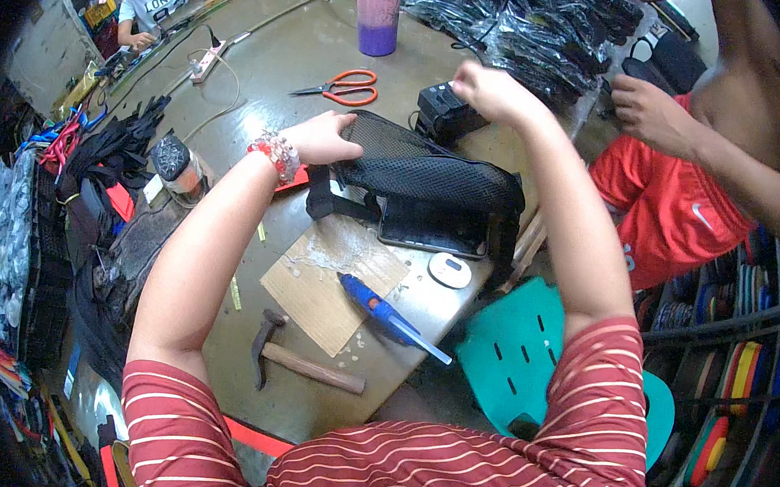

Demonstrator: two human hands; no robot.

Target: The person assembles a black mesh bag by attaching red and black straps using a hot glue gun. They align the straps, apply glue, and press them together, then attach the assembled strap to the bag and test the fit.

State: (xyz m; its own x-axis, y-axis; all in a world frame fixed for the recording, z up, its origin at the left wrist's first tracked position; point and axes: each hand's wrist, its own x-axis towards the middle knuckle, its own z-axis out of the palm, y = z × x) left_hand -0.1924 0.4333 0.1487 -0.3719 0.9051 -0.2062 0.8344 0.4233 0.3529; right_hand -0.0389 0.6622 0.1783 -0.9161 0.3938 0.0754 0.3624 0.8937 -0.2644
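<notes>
A black mesh bag (416,158) lies across the table in front of me, its far left end by my left hand (323,137). The thumb and fingers of that hand close on the bag's edge. My right hand (488,93) is raised beyond the bag, beside a black box-shaped device (451,110). Its fingers are curled together, and whatever they may hold cannot be made out. Below the mesh lies a phone-like dark slab (435,229), partly under the bag. A black strap (322,193) hangs off the bag's left side.
Nearer me are a blue glue gun (384,312), cardboard (321,307), a hammer (314,367) and a white oval gadget (450,269). Orange-handled scissors (353,86) and a purple bottle (378,11) stand farther off. A person in red shorts (673,194) is at right, beside a green stool (510,356).
</notes>
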